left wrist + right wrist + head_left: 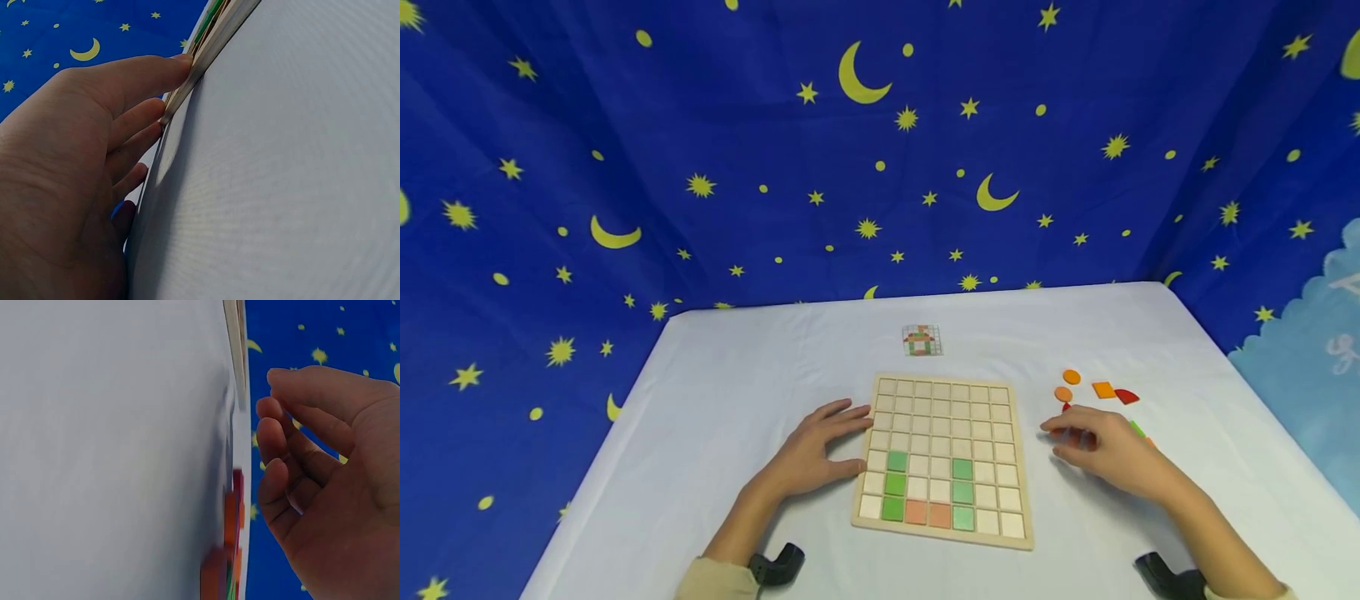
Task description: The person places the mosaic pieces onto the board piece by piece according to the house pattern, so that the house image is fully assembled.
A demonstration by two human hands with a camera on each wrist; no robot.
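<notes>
A wooden grid board (pixel 940 400) lies flat on the white table, with green and salmon square tiles (pixel 896 484) in its near rows. My left hand (pixel 816 446) touches the board's left edge with its thumb and fingertips, the fingers spread. In the left wrist view, that thumb (pixel 169 70) rests against the wooden rim (pixel 209 53). My right hand (pixel 1108 450) hovers between the board and the loose pieces, fingers loosely bent. The right wrist view shows nothing held in the right hand (pixel 331 462).
Loose pieces include orange round ones (pixel 1071 377), an orange square (pixel 1103 390) and a red quarter-round piece (pixel 1127 397); others lie partly behind the right hand. A small pattern card (pixel 922 340) lies beyond the board. A blue starry cloth (pixel 775 150) hangs behind the table.
</notes>
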